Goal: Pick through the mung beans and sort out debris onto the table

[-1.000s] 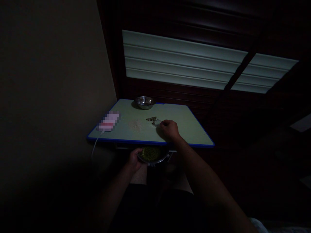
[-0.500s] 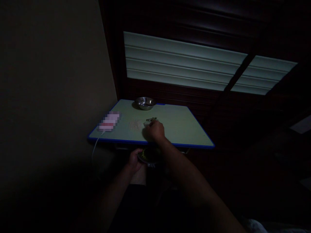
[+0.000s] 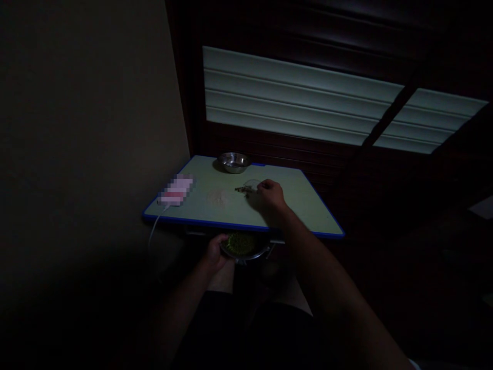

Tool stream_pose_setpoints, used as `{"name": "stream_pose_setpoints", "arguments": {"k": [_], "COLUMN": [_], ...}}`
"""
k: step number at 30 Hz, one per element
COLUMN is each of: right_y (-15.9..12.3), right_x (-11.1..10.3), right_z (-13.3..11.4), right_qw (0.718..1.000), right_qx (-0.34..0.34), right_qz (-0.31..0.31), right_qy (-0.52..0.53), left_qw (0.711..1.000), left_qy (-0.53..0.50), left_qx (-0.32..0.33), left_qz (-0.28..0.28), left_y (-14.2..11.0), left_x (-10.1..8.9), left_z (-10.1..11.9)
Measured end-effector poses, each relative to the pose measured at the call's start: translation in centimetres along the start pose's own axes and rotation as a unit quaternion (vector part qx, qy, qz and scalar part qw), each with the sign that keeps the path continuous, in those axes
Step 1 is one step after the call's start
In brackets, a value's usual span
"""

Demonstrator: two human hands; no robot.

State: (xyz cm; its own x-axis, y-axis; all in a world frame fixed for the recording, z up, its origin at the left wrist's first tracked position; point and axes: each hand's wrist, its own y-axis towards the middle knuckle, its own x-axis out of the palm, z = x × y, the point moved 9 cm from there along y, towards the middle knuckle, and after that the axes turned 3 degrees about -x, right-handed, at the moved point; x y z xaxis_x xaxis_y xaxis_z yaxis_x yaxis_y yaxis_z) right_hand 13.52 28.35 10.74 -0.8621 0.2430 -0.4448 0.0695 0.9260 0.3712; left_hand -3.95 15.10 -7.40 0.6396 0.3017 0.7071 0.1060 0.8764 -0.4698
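My left hand (image 3: 216,252) grips the left rim of a metal bowl (image 3: 252,256) below the table's front edge. Inside lie small green bits (image 3: 241,244), too dim to name. Over the table, the fingers of my right hand (image 3: 270,192) are pinched together on a clear, round-edged piece (image 3: 252,182), whose kind I cannot make out. A small heap of dark bits (image 3: 243,190) lies just left of these fingers. Farther left is a thin spread of pale grains (image 3: 217,198).
The pale green table (image 3: 300,205) has a blue edge. At its back stands a shiny metal bowl (image 3: 233,163). A blurred-out phone-like device (image 3: 177,190) with a white cable (image 3: 153,231) lies at the left. A wall and dark wooden panels border the table.
My right hand has moved right and slightly back, with the clear piece, uncovering the dark bits. More of the lower bowl shows; my left hand keeps its hold. The view has shifted slightly.
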Motion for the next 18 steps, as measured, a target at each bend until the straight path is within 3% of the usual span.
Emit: {"name": "stream_pose_setpoints", "arguments": {"k": [7, 18], "right_y": [0.0, -0.1], "right_x": [-0.7, -0.6], "right_z": [2.2, 2.0], "right_qw": [0.998, 0.999], "right_qx": [-0.012, -0.041], "right_qz": [0.016, 0.016], "right_qy": [0.067, 0.010], "left_qw": [1.000, 1.000], "left_qy": [0.004, 0.014], "left_qx": [0.010, 0.023], "left_qz": [0.023, 0.010], "left_y": [-0.1, 0.1], "left_x": [0.0, 0.0], "left_z": [0.2, 0.6]}}
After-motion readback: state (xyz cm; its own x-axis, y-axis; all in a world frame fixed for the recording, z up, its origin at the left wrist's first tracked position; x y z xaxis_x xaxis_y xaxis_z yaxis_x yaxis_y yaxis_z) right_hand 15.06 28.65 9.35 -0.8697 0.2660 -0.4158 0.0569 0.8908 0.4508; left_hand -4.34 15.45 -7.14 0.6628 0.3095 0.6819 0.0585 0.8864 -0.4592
